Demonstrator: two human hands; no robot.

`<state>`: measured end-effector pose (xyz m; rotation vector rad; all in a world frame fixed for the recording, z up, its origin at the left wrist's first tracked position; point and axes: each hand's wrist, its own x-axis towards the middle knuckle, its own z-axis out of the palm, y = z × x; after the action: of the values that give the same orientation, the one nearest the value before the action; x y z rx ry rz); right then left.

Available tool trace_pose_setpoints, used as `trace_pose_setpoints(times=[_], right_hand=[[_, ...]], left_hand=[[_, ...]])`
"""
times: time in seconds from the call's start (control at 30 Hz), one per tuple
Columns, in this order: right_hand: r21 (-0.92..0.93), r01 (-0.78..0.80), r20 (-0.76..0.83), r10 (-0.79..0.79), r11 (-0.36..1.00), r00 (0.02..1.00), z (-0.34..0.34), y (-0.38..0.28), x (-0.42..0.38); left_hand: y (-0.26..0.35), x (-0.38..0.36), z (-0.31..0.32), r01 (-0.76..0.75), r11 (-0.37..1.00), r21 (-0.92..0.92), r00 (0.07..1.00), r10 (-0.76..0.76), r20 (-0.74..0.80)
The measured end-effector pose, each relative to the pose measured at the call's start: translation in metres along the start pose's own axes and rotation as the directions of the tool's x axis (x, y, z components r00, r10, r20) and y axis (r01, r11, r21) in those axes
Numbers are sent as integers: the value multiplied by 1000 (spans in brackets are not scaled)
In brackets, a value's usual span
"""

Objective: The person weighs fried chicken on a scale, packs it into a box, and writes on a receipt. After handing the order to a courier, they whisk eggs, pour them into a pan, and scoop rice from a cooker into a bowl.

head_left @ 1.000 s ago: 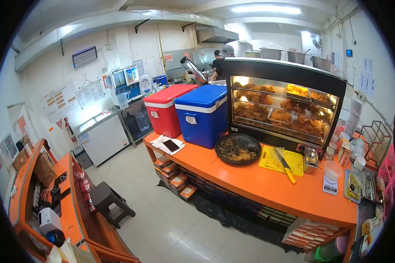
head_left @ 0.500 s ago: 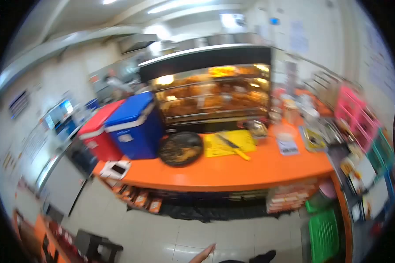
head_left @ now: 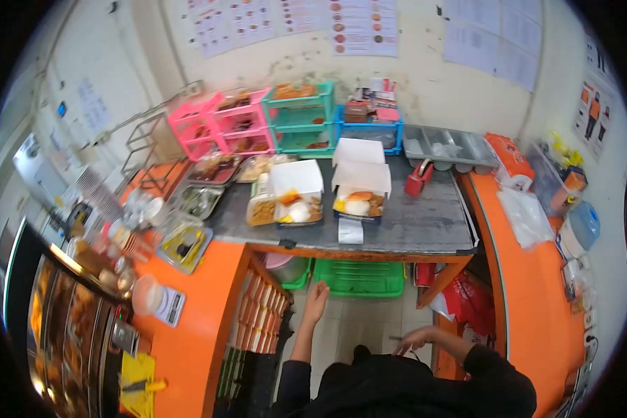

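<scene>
Over the floor before the dark table, my left hand (head_left: 317, 301) is raised with its fingers bent together; what it holds, if anything, is too small to tell. Lower right, my right hand (head_left: 416, 340) is wrapped round a thin grey object (head_left: 396, 338), which I cannot make out. Neither hand touches the table (head_left: 425, 226). On it stand two open white boxes (head_left: 297, 181) (head_left: 361, 174) with rice, egg and other food. A paper slip (head_left: 350, 231) lies at the front edge by the right box. A red tape dispenser (head_left: 418, 178) sits to their right.
Pink racks (head_left: 219, 122), a green rack (head_left: 300, 120) and a blue rack (head_left: 369, 132) line the wall beside grey trays (head_left: 449, 148). Orange counters (head_left: 188, 348) (head_left: 536, 306) flank me. Below the table is a green crate (head_left: 359, 279). The lit food cabinet (head_left: 63, 313) is far left.
The view has swung right, from the counter with the food cabinet to the dark table with the boxes. Both hands now show; before, only part of one hand was visible at the bottom.
</scene>
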<state>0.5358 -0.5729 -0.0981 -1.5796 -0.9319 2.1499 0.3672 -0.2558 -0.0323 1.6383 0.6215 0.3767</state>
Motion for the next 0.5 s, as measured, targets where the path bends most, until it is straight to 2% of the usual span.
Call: trace_pose_setpoints(times=[0.07, 0.1, 0.13, 0.17, 0.2, 0.23, 0.27, 0.33, 0.4, 0.43, 0.47, 0.5], right_hand=[[-28, 107, -216, -110, 994, 970, -36, -42, -27], [-13, 6, -501, -12, 1000, 865, -38, -115, -60], [14, 90, -773, -47, 996, 633, -61, -122, -49], [-229, 331, -893, -333, 915, 303, -89, -120, -31], [-183, 429, -935, -291, 885, 202, -120, -125, -17], [-142, 526, -968, -230, 839, 106, -149, -134, -5], [-72, 580, -982, -158, 811, 100, -174, -141, 12], [-18, 636, -994, -83, 771, 73, -203, -182, 18], [408, 687, -888, 87, 601, 452, -201, -244, -5], [404, 692, -893, 93, 598, 441, -212, -253, 4], [446, 713, -885, 149, 541, 440, -221, -256, 17], [485, 732, -872, 206, 479, 443, -227, -261, 26]], left_hand=[[13, 47, 16, -95, 995, 2, 985, 94, -147], [24, 66, 21, -88, 996, -6, 988, 87, -125], [41, 83, 25, -82, 995, 54, 986, 89, -141], [53, 101, 27, -75, 990, 115, 983, 93, -156], [59, 123, 32, -72, 991, 115, 987, 87, -134], [63, 140, 39, -52, 980, 191, 979, 89, -185], [62, 153, 44, -33, 963, 268, 967, 98, -235], [63, 176, 48, -35, 962, 271, 978, 88, -188], [62, 199, 49, -24, 963, 269, 987, 65, -146], [46, 210, 49, -166, 960, 227, 977, 192, -98], [40, 212, 44, -168, 960, 224, 978, 191, -86], [40, 209, 39, -198, 950, 242, 979, 201, 13]])
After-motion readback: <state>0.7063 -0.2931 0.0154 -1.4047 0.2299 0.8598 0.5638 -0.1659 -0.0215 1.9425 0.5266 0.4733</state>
